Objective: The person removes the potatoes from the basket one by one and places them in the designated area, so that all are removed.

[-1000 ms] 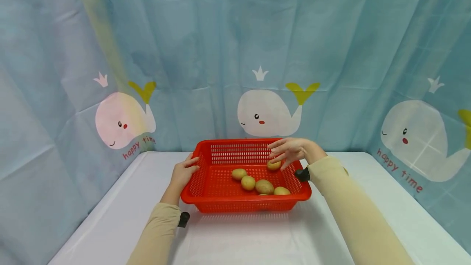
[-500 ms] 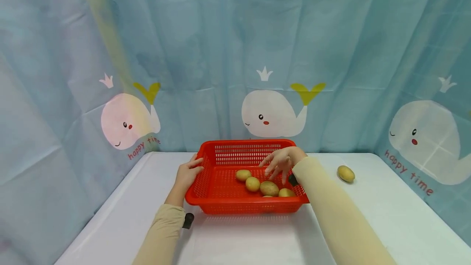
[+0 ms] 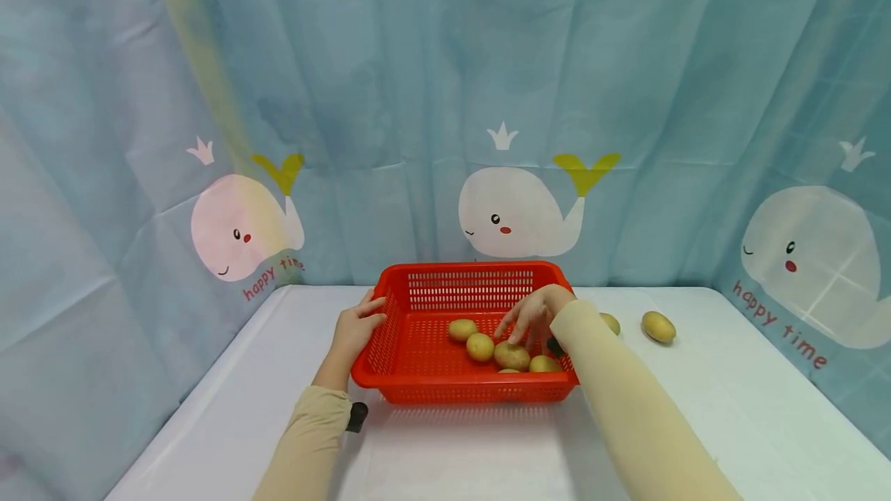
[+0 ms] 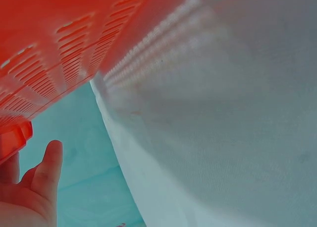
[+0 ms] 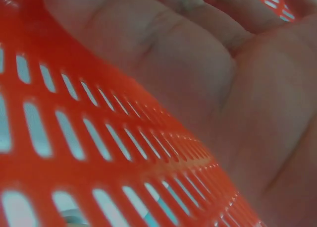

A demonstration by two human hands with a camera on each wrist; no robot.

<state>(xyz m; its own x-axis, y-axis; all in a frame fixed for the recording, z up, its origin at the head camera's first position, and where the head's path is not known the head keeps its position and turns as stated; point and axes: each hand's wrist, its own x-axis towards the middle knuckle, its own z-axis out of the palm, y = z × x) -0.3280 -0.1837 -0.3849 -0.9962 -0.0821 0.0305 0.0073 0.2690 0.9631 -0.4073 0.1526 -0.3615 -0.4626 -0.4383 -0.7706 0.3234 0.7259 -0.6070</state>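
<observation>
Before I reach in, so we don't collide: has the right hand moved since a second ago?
Yes. Against the middle whale print in the head view, the right hand sits lower and somewhat further left.

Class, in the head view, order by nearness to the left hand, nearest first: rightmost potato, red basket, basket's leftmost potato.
1. Red basket: left rim at the left hand.
2. Leftmost potato: inside the basket.
3. Rightmost potato: on the table at right.
</observation>
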